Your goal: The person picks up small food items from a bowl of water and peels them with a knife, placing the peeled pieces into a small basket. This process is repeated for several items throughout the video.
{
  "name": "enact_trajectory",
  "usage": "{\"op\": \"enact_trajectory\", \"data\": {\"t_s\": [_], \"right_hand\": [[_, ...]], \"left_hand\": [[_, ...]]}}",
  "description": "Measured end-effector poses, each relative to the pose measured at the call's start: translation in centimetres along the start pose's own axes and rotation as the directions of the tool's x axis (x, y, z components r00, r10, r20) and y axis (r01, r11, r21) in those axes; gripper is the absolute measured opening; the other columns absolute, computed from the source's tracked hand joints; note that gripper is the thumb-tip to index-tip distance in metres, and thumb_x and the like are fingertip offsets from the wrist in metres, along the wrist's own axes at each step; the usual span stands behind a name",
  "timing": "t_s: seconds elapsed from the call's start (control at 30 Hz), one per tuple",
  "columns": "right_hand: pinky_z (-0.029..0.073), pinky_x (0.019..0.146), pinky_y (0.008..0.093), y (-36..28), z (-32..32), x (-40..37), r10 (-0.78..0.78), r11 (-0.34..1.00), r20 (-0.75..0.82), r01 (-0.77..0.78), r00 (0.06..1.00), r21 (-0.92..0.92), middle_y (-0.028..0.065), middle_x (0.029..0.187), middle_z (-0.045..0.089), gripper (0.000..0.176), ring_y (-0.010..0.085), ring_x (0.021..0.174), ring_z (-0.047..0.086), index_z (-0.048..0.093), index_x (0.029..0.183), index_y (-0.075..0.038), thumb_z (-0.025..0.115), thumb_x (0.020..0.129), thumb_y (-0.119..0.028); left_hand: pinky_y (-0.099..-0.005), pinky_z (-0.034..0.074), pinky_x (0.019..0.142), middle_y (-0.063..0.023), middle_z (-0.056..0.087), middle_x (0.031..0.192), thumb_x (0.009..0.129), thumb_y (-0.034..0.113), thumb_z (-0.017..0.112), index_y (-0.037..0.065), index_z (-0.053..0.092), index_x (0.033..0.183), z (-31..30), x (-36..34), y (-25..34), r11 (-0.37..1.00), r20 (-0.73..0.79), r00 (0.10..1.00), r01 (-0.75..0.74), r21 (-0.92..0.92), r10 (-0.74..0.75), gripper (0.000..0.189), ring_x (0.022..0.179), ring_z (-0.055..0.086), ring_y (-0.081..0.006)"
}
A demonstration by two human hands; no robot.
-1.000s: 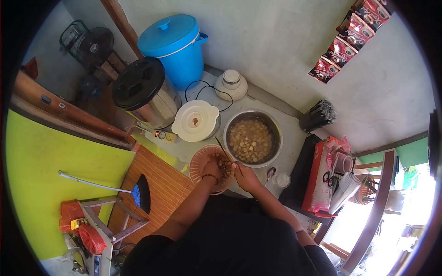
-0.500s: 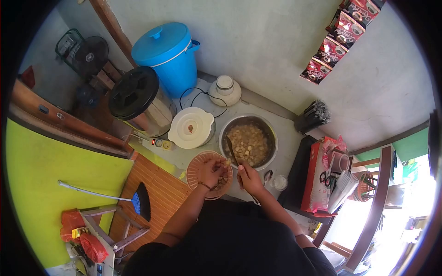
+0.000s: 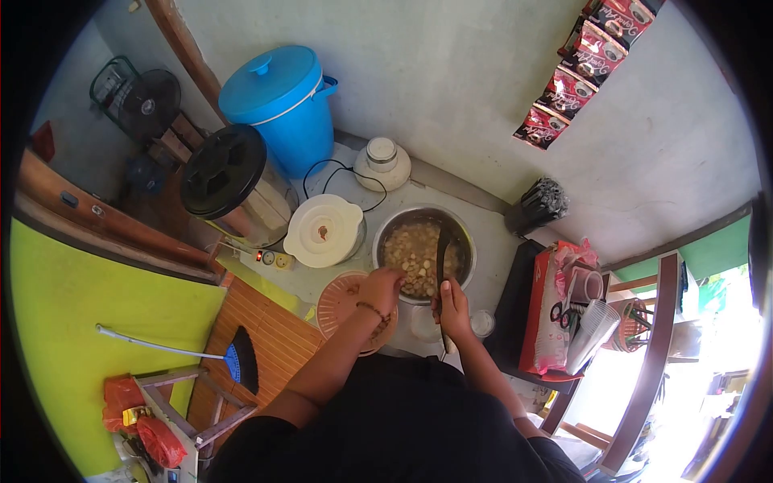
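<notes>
A metal basin (image 3: 469, 256) holds cloudy liquid with many pale chunks in it. My left hand (image 3: 380, 290) is at the basin's near-left rim, fingertips pinched together; whether a piece is between them I cannot make out. Beneath that hand and wrist is a pinkish slatted plastic basket (image 3: 332, 312), partly covered, with small pieces inside. My right hand (image 3: 454, 312) is wrapped round a long knife (image 3: 442, 253) with a dark blade and a lighter handle end. Its blade points away from me, above the basin's contents.
Left of the basin stand a white-lidded container (image 3: 324, 229), a power strip (image 3: 274, 259), a black-lidded container (image 3: 225, 169) and a blue lidded bucket (image 3: 278, 105). A white jar (image 3: 382, 161) is behind. A small clear cup (image 3: 481, 324) and a red box (image 3: 541, 314) lie to the right.
My left hand has moved right and up from the basket to the basin's rim. The pale piece it held no longer shows. The knife has swung more upright and right with my right hand.
</notes>
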State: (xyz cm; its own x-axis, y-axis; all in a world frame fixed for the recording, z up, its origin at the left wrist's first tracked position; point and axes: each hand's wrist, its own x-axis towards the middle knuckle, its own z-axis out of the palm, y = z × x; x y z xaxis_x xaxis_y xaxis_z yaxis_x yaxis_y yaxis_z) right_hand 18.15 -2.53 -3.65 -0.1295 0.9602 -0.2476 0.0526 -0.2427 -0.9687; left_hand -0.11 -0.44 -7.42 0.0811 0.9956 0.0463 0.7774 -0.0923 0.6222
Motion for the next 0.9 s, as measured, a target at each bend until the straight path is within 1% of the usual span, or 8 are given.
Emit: {"op": "enact_trajectory", "data": {"t_s": [0.13,0.23,0.43,0.53,0.6,0.73,0.83,0.9], "right_hand": [[0.037,0.041,0.0233,1.0,0.2,0.7,0.052,0.992,0.010,-0.050,0.999,-0.116,0.0027,0.062,0.047,0.044,0.0088,0.043,0.043,0.051,0.122,-0.003,0.034,0.101,-0.037],[0.037,0.040,0.0238,1.6,0.2,1.3,0.061,0.982,0.022,-0.056,0.998,-0.181,0.0026,0.060,0.047,0.044,0.0097,0.041,0.044,0.053,0.120,-0.002,0.035,0.101,-0.037],[0.037,0.039,0.0252,2.4,-0.7,1.9,0.122,0.989,0.023,-0.120,0.992,-0.087,0.0031,0.059,0.047,0.044,0.0109,0.040,0.045,0.055,0.117,-0.002,0.036,0.100,-0.038],[0.037,0.039,0.0252,2.1,-1.4,2.2,0.176,0.984,0.012,-0.175,0.984,-0.008,0.0029,0.058,0.047,0.044,0.0106,0.041,0.045,0.053,0.118,-0.001,0.036,0.100,-0.038],[0.037,0.039,0.0248,1.4,-1.7,2.4,0.132,0.991,-0.015,-0.132,0.991,-0.010,0.0028,0.057,0.047,0.044,0.0101,0.041,0.045,0.051,0.120,-0.001,0.036,0.100,-0.038],[0.036,0.040,0.0232,-0.3,-2.0,2.1,-0.036,0.997,-0.038,0.034,0.999,-0.063,0.0016,0.057,0.045,0.044,0.0084,0.043,0.044,0.047,0.124,-0.002,0.034,0.101,-0.037],[0.035,0.043,0.0228,-0.9,-2.0,1.8,-0.154,0.982,0.016,0.155,0.988,-0.104,0.0000,0.058,0.045,0.045,0.0079,0.045,0.042,0.046,0.126,-0.002,0.033,0.101,-0.037],[0.040,0.050,0.0276,-1.0,-2.1,1.5,-0.138,0.966,0.050,0.145,0.989,-0.212,0.0057,0.060,0.049,0.044,0.0149,0.050,0.051,0.046,0.128,-0.004,0.033,0.101,-0.036]], "left_hand": [[-0.0374,0.052,0.074,-0.0089,0.067,0.095,0.082,0.011,0.057,0.009,0.071,0.085,0.7,2.6,2.6,0.890,0.267,0.950,0.022,0.455,-0.160,0.014,0.089,0.065,-0.0250],[-0.0372,0.053,0.077,-0.0091,0.067,0.096,0.083,0.012,0.057,0.009,0.070,0.091,1.3,4.1,3.6,0.848,0.401,0.901,-0.078,0.525,-0.166,0.015,0.094,0.065,-0.0255],[-0.0397,0.052,0.075,-0.0143,0.065,0.099,0.080,0.010,0.062,0.007,0.062,0.096,2.8,4.8,2.8,0.914,0.409,0.873,0.093,0.394,-0.265,0.016,0.095,0.065,-0.0289],[-0.0355,0.053,0.070,-0.0156,0.065,0.096,0.077,0.007,0.067,0.005,0.062,0.100,2.6,4.7,2.5,0.968,0.334,0.919,0.146,0.204,-0.209,0.023,0.092,0.066,-0.0268],[-0.0327,0.053,0.067,-0.0132,0.066,0.095,0.077,0.007,0.070,0.003,0.062,0.105,2.5,4.2,2.4,0.958,0.266,0.957,0.181,-0.224,-0.118,0.029,0.088,0.067,-0.0224],[-0.0277,0.054,0.065,-0.0101,0.067,0.097,0.079,0.005,0.071,-0.001,0.063,0.107,1.3,4.0,3.0,0.561,0.435,0.880,0.462,-0.687,-0.192,0.029,0.084,0.067,-0.0151],[-0.0255,0.055,0.064,-0.0104,0.068,0.090,0.080,0.002,0.071,-0.004,0.065,0.100,1.2,3.2,4.3,0.220,0.233,0.958,0.267,-0.938,-0.168,0.022,0.076,0.066,-0.0131],[-0.0248,0.055,0.065,-0.0102,0.068,0.086,0.080,0.001,0.070,-0.005,0.065,0.097,1.3,2.9,4.4,0.179,0.219,0.957,0.253,-0.951,-0.190,0.019,0.075,0.066,-0.0142]]}}
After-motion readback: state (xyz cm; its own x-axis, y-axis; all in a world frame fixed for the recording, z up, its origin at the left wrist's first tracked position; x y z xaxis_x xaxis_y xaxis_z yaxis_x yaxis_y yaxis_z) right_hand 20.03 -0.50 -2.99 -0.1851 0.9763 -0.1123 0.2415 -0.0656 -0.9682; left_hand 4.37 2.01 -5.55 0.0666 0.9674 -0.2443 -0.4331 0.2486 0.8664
